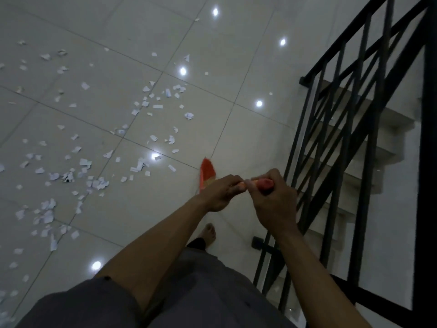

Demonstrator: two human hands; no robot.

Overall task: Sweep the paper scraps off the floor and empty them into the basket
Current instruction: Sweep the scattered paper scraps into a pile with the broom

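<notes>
Both hands grip the handle of an orange broom. Its bristle head [207,172] hangs just above the tiled floor, ahead of my hands. My left hand [218,194] holds the handle lower down, and my right hand [272,197] is curled round the orange top end. Several white paper scraps [94,176] lie scattered over the tiles to the left of the broom, from near my body to the far left. No basket is in view.
A black metal stair railing [350,143] runs along the right, with steps [378,147] going down behind it. My bare foot [209,233] stands on the glossy tiled floor [236,67] below the hands. Ceiling lights are mirrored in the tiles.
</notes>
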